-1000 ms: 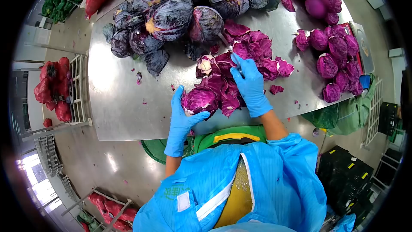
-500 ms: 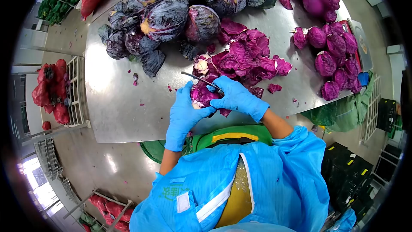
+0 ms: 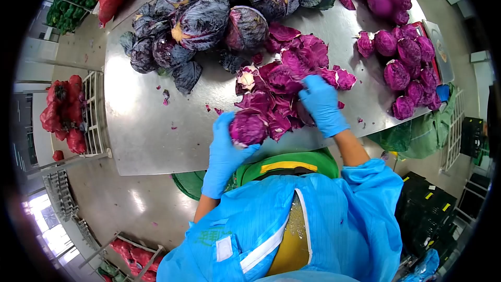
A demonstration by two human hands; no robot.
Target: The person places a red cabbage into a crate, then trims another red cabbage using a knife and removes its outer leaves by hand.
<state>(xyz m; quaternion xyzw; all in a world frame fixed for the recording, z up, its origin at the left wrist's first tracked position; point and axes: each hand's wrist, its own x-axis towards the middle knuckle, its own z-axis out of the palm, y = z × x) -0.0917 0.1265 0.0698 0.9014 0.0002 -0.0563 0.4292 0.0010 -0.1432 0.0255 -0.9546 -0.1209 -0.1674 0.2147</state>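
Observation:
My left hand (image 3: pixel 223 149), in a blue glove, holds a purple cabbage head (image 3: pixel 248 127) from its left and lower side, close to the table's front edge. To the right, my blue-gloved right hand (image 3: pixel 322 103) is over the loose purple leaves (image 3: pixel 300 60), fingers bent; what it grips, if anything, is hidden, and a dark leaf shows beside its fingers. A pale cut stem (image 3: pixel 246 79) lies among the leaves just above the cabbage head.
Dark untrimmed cabbages (image 3: pixel 202 21) are piled at the back left of the metal table (image 3: pixel 141 141). Trimmed purple cabbages (image 3: pixel 409 55) stand at the right beside a scale (image 3: pixel 439 52). Red sacks (image 3: pixel 65 109) are on a rack at the left, black crates (image 3: pixel 425 209) at the lower right.
My right hand has moved right, away from the cabbage head, and the blade seen in it half a second ago no longer shows. My left hand still holds the head, whose outer leaves look more stripped.

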